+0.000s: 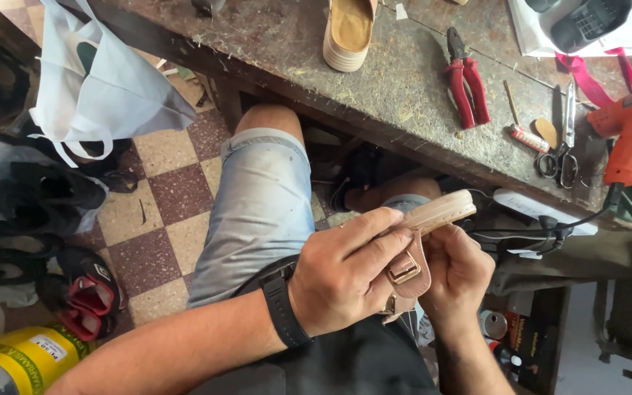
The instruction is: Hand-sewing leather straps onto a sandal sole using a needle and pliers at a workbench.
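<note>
A checkered floor (pixel 162 212) of maroon and cream speckled tiles lies at left, lit by soft daylight. A worn, dark wooden surface (pixel 396 95), scattered with dust and shavings, runs diagonally across the top. Dark shoes (pixel 45 190) crowd the floor by the left edge.
</note>
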